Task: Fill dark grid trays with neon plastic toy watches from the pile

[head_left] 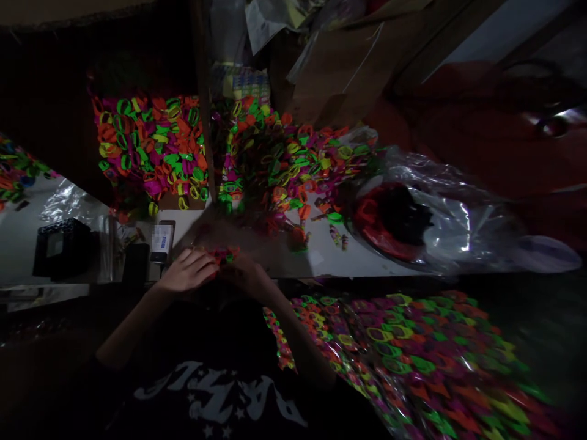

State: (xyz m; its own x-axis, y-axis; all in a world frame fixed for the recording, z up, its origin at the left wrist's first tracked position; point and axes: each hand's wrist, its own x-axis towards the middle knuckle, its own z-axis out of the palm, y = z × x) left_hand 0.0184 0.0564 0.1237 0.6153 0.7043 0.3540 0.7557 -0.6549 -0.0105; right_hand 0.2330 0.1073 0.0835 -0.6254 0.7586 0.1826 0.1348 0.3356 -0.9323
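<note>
At the front edge of the white table [339, 260], my left hand [190, 269] and my right hand [245, 275] nearly meet. Small red and green plastic pieces [224, 253] show between them, apparently parts of toy watches. The fingers of my left hand are bent over the pieces from the left. Dimness and shadow hide most of my right fingers, which curl in from the other side. Just beyond, a large heap of neon toy watches [298, 156] spreads over the table. A few loose watches [337, 217] lie to the right of my hands.
A brown divider [205, 104] separates another watch pile [156, 140] at left. Near my left hand are a phone [162, 241] and a black box [62, 247]. To the right sits a red basin [367, 214] with black contents, beside clear plastic [463, 214]. Bagged watches [413, 348] lie below the table edge.
</note>
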